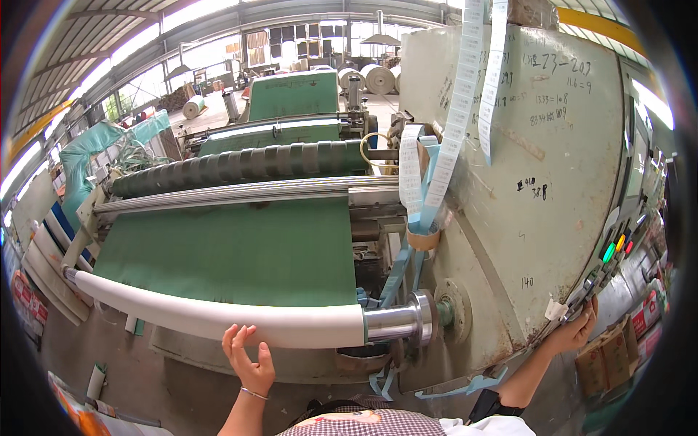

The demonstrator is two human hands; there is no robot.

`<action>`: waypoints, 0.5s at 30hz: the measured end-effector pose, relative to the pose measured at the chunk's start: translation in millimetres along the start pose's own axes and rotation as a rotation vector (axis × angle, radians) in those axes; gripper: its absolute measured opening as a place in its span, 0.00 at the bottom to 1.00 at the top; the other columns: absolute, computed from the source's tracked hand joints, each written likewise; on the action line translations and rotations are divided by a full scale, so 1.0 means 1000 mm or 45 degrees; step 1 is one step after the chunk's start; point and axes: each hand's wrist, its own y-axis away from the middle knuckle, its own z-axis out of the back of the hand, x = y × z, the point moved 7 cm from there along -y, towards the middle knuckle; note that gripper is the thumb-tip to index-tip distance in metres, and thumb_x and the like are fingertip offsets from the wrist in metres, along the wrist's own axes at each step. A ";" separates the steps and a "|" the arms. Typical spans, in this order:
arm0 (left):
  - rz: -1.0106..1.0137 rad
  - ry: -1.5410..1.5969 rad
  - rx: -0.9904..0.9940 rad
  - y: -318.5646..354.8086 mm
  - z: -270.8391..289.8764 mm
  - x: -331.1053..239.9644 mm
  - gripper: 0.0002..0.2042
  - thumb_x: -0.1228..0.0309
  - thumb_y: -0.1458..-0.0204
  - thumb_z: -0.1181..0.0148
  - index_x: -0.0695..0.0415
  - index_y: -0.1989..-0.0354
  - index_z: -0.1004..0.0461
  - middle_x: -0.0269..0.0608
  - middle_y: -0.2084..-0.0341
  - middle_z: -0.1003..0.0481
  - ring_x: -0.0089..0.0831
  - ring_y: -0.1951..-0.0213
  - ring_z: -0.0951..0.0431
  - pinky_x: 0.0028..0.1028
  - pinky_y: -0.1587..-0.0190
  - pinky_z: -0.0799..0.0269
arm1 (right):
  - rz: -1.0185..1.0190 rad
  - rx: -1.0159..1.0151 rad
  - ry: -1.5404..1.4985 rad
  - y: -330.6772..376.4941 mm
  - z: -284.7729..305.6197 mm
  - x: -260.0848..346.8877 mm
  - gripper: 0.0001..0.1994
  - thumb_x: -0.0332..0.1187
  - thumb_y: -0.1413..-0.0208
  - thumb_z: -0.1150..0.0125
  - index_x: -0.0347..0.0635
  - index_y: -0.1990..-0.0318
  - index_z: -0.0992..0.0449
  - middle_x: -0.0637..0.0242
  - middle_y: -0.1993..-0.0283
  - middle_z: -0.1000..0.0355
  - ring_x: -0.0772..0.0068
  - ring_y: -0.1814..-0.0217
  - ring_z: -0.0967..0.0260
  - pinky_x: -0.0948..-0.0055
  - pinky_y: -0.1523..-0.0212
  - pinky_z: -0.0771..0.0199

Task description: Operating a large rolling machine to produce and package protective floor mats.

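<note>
My left hand (249, 361) is open, fingers apart and curved upward, at the lower edge of a long white-faced roll (240, 320). Fingertips overlap the roll's edge; contact is hard to tell. This roll lies across the front of a large machine, on a shiny metal shaft (392, 324) at its right end. Green sheet (233, 251) runs down from the machine to the roll. Out to the right, my right hand (576, 330) reaches the lower end of a control panel (590, 287) on the cabinet's side. Its fingers are bent together there, and what they grip is hidden.
A grey-green cabinet (538, 196) with handwriting stands at the right. Printed label strips (454, 109) hang by it, with a tape roll (423, 238) below. Cardboard boxes (609, 356) sit on the floor at right. A ribbed dark roller (247, 166) spans the machine.
</note>
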 end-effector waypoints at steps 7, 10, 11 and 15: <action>0.051 0.109 -0.022 0.005 -0.001 0.003 0.25 0.77 0.51 0.46 0.64 0.41 0.37 0.52 0.43 0.38 0.41 0.48 0.27 0.40 0.40 0.37 | -0.015 0.019 0.029 0.000 -0.002 0.003 0.16 0.29 0.35 0.59 0.23 0.55 0.26 0.50 0.43 0.29 0.60 0.42 0.32 0.65 0.39 0.35; 0.006 0.040 -0.004 0.005 -0.001 0.001 0.26 0.78 0.51 0.46 0.64 0.41 0.37 0.52 0.43 0.38 0.40 0.49 0.27 0.39 0.40 0.37 | -0.068 -0.024 -0.123 -0.007 0.001 -0.012 0.16 0.30 0.34 0.59 0.25 0.51 0.27 0.51 0.43 0.30 0.60 0.40 0.33 0.65 0.38 0.37; 0.006 0.045 -0.008 0.004 -0.002 0.002 0.26 0.78 0.51 0.46 0.64 0.41 0.37 0.52 0.43 0.38 0.40 0.49 0.27 0.39 0.40 0.37 | -0.063 -0.028 -0.125 -0.015 -0.002 -0.001 0.16 0.30 0.34 0.59 0.25 0.51 0.27 0.51 0.43 0.30 0.60 0.40 0.33 0.65 0.38 0.37; 0.021 0.083 -0.010 0.004 0.002 0.003 0.26 0.78 0.52 0.45 0.63 0.41 0.38 0.51 0.44 0.36 0.39 0.50 0.26 0.40 0.40 0.38 | -0.099 0.055 -0.389 -0.050 -0.027 0.024 0.16 0.29 0.32 0.59 0.27 0.46 0.29 0.53 0.41 0.31 0.60 0.38 0.35 0.64 0.35 0.39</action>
